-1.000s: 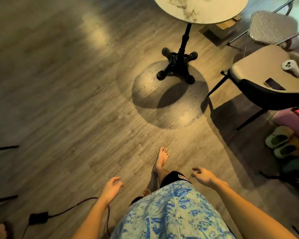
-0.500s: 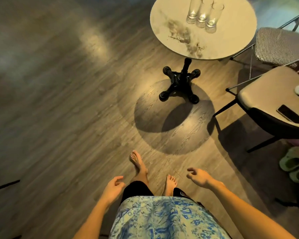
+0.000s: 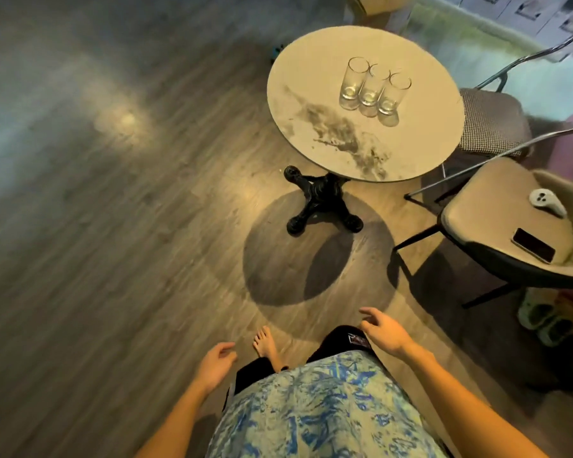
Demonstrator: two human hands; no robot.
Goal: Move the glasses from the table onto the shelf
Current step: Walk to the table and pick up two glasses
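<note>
Head view; steeply downward; floor dominant

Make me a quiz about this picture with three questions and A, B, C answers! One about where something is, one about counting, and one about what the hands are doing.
1. Where do the tall clear drinking glasses stand?
A. on the round pale marbled table
B. in a sink
C. on a bed

2. How many of these glasses are there?
A. two
B. three
C. five

3. What are the person's left hand and right hand doing?
A. each holds a glass
B. both are open and hold nothing
C. one grips a spoon

Answers:
1 A, the glasses stand upright in a row on the tabletop.
2 B, three round rims show side by side.
3 B, the fingers of both hands are relaxed over the floor, with nothing in them.
</note>
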